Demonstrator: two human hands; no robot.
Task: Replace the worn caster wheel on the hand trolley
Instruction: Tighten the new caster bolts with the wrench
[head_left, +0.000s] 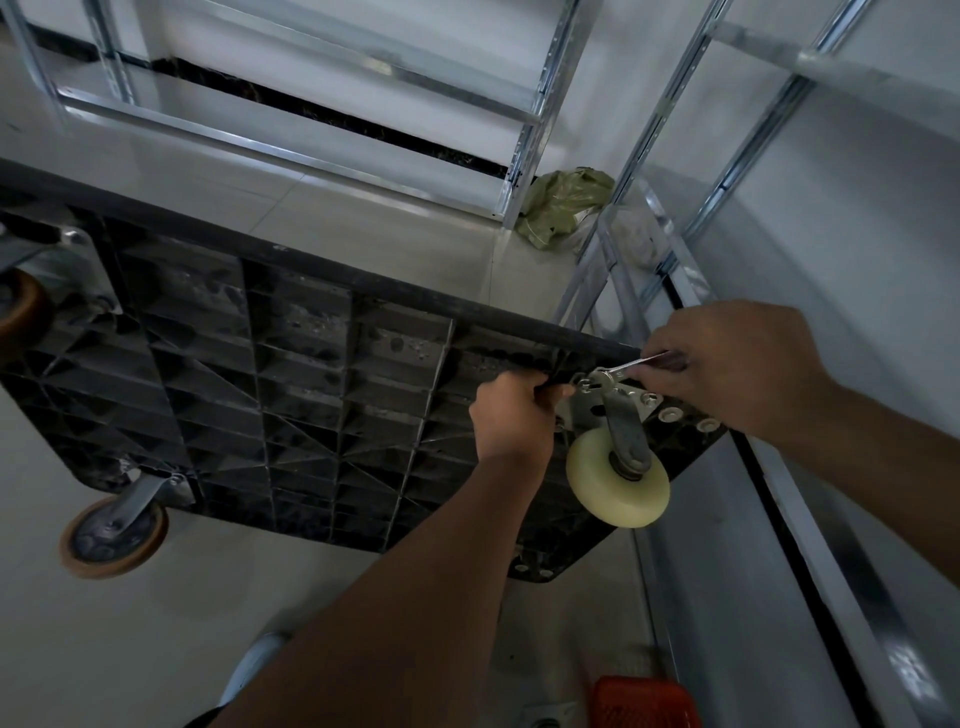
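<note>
At six o'clock, nearest the viewer, an orange ribbed plastic crate and a small metal plate lie on the pale tiled floor, both cut off by the frame edge. Just beyond, at about four o'clock, the cream-coloured plastic caster wheel stands out from the corner of the upturned black ribbed plastic trolley deck, its grey metal fork rising from a bright steel mounting plate. The left hand is clenched around the deck's edge beside that plate, steadying it. The right hand pinches the shank of a slim steel open-ended spanner, whose head sits at a bolt on the plate's far corner.

The spanner head looks only lightly seated; if it slips off under force, the knuckles could strike the deck rim or round the nut. The deck, propped on edge, could also tip if the left hand's hold slackens.

Farther off, at nine and eight o'clock, two brown-tyred casters remain fitted. Grey metal shelving uprights and a crumpled green bag stand at twelve to one o'clock. Whether the bolt is being loosened or tightened cannot be told, and the nut itself is hidden under the spanner.
</note>
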